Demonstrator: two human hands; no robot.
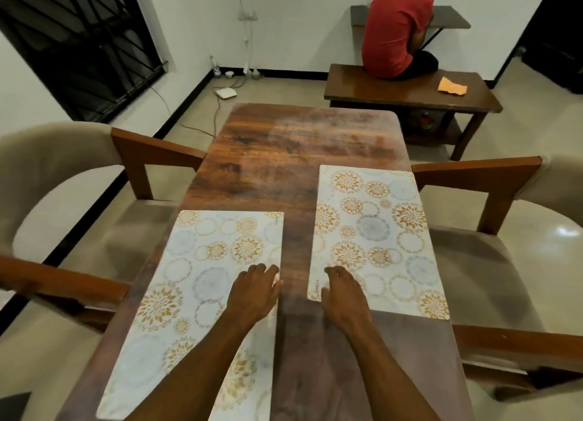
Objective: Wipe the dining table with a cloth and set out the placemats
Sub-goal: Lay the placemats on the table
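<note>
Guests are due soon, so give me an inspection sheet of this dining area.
Surface: wooden table, hazy streaks at far end.
Job's things: left mat nearer, right mat farther, both flat; cloth on bench.
Clutter: nothing seen.
Hands: left hand rests on left mat; right hand on right mat's corner.
Cables: cable and white box on floor.
Surroundings: chairs either side; person on bench; barred window.

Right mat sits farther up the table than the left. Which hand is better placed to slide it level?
Likely right hand: it rests on the right mat's near inner corner; left hand lies on the left mat.
</note>
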